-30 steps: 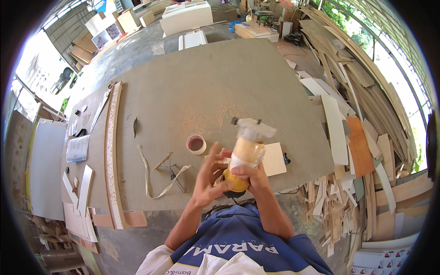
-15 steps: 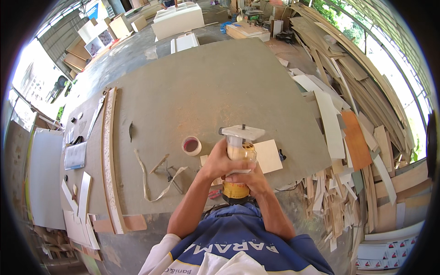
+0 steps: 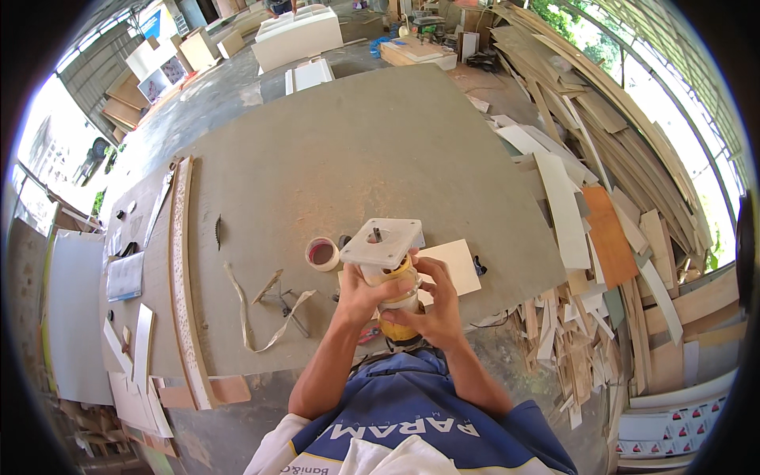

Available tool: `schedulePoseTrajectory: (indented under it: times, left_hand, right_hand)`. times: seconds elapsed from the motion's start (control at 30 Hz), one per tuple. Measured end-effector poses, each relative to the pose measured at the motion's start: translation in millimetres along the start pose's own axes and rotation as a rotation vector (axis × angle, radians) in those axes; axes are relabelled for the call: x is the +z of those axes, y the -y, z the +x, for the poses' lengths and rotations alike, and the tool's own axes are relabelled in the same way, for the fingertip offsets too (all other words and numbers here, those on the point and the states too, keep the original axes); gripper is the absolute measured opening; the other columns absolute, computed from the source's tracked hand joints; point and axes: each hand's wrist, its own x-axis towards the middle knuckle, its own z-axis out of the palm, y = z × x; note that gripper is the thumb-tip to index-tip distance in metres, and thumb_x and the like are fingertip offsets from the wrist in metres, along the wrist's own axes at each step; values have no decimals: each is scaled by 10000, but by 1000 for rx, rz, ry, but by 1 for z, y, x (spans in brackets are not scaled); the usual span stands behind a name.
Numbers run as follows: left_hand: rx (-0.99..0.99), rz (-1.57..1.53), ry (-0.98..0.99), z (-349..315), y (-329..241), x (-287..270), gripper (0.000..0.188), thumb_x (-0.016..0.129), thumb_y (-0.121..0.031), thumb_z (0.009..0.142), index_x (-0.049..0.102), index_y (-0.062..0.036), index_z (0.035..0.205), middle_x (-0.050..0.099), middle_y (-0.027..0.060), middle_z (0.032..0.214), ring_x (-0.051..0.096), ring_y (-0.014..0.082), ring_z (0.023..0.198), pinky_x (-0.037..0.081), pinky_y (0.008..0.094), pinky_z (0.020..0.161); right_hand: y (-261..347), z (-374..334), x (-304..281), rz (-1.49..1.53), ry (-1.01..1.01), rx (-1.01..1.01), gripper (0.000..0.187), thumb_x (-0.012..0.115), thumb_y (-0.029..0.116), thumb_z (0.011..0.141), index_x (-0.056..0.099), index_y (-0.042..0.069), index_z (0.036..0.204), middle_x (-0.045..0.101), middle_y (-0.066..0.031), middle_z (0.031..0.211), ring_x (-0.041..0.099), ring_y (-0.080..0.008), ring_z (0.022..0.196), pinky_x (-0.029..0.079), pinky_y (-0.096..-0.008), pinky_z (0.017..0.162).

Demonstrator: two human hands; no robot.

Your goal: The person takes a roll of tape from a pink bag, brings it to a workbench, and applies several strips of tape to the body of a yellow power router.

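Note:
A yellow trim router (image 3: 398, 286) is held base-up close to my chest, above the near edge of the table. Its pale square base plate (image 3: 383, 242) faces upward, and a dark bit pokes through the hole in the middle. My left hand (image 3: 370, 294) wraps round the left side of the body just below the plate. My right hand (image 3: 437, 303) grips the other side, its fingers up by the base and its thumb lower on the body. A light square wood board (image 3: 459, 267) lies behind my right hand. Left of the router rests a tape roll (image 3: 322, 253).
On the large grey-brown tabletop (image 3: 396, 134) lie sawdust, a loose strap (image 3: 247, 328), a thin metal tool (image 3: 286, 305) and a long wooden strip (image 3: 181, 277). Offcuts (image 3: 566, 210) and stacked boards (image 3: 625, 150) crowd the right side. A white cabinet (image 3: 297, 39) stands beyond.
The router's base plate has tipped toward me and shifted slightly left, showing its top face and hole. My right hand has moved up the body, fingers near the base.

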Motion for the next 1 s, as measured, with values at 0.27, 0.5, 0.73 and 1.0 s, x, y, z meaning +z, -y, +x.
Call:
schedulePoseTrajectory:
  times: [0.27, 0.5, 0.73, 1.0]
  left_hand:
    - [-20, 116, 97, -12, -3, 1, 614, 888, -159, 698, 649, 27, 1233, 722, 113, 1125, 685, 192, 1039, 559, 362, 912]
    - [-36, 129, 86, -13, 2, 0, 627, 860, -176, 732, 629, 50, 1269, 715, 152, 1170, 699, 240, 1068, 566, 399, 951]
    - [-65, 137, -216, -25, 13, -4, 466, 833, -140, 797, 653, 8, 1201, 717, 83, 1101, 683, 157, 1000, 547, 333, 903]
    - [-280, -63, 387, -13, 33, -46, 1044, 911, -549, 686, 480, 31, 1440, 568, 147, 1401, 573, 235, 1267, 448, 418, 1096]
  right_hand:
    - [-9, 8, -6, 310, 329, 210, 961, 953, 67, 605, 464, 23, 1432, 621, -82, 1286, 598, -211, 1202, 499, -384, 1022]
    - [-23, 24, -19, 440, 549, 363, 968, 961, 41, 528, 542, 61, 1400, 621, -74, 1324, 581, -230, 1237, 472, -420, 1062]
    - [-18, 12, -22, 10, 537, 232, 851, 980, 165, 586, 581, 9, 1321, 704, -79, 1160, 674, -220, 1061, 534, -351, 952]
    - [-40, -17, -29, 534, 637, 224, 764, 927, 142, 632, 587, -27, 1296, 719, -108, 1112, 691, -241, 1034, 546, -378, 932]
